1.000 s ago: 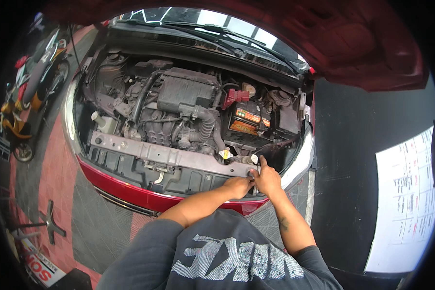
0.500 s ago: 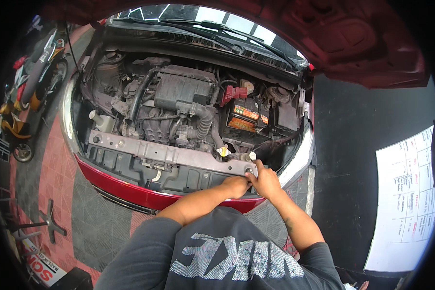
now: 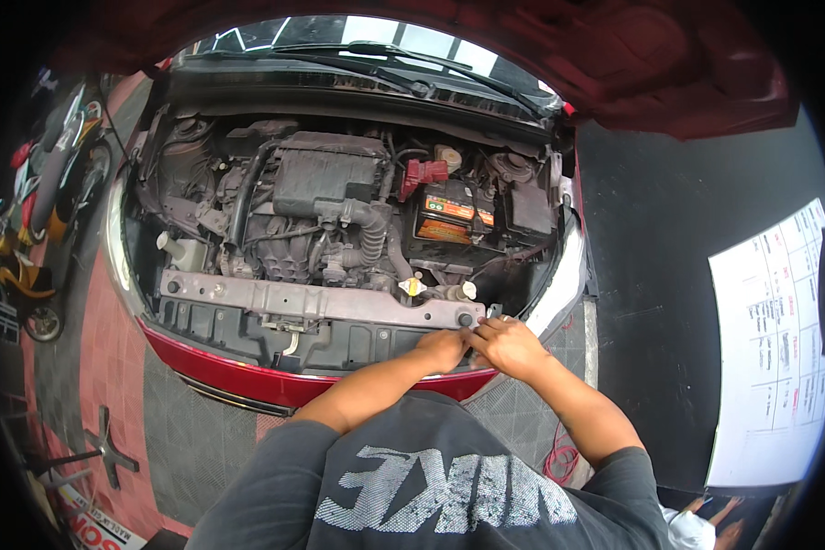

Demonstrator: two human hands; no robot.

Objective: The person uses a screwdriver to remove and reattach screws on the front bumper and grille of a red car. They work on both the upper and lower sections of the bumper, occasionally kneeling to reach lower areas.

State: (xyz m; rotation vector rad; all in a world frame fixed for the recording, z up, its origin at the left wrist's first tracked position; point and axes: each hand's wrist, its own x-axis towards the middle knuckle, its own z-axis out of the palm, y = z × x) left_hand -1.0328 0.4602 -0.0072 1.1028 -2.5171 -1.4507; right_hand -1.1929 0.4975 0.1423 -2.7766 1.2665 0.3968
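At the near right corner of an open engine bay, seen in the head view, the person's two bare hands meet by the right end of a dusty pinkish-grey crossbar (image 3: 339,302). The left hand (image 3: 444,350) is curled, its fingertips close against those of the right hand (image 3: 506,347), which is bent over with fingers partly folded. Whether either hand has hold of something small cannot be told, as the fingers hide what lies between them. A round black plug (image 3: 466,321) sits on the crossbar just beyond the fingertips, and a pale cap (image 3: 467,291) stands a little farther on.

Left of that cap is a radiator cap (image 3: 412,286) with a yellow label. On the far side of the crossbar, to the right, lies a black battery (image 3: 454,218) with an orange label, a red cover (image 3: 423,177) at its far left corner. A black air box (image 3: 328,174) fills the far middle, with a ribbed hose (image 3: 372,234) on its near side; a whitish reservoir (image 3: 185,251) stands at the left. A red bumper (image 3: 238,371) curves along the near edge. To the near right, a red cord (image 3: 562,456) lies coiled on the floor.
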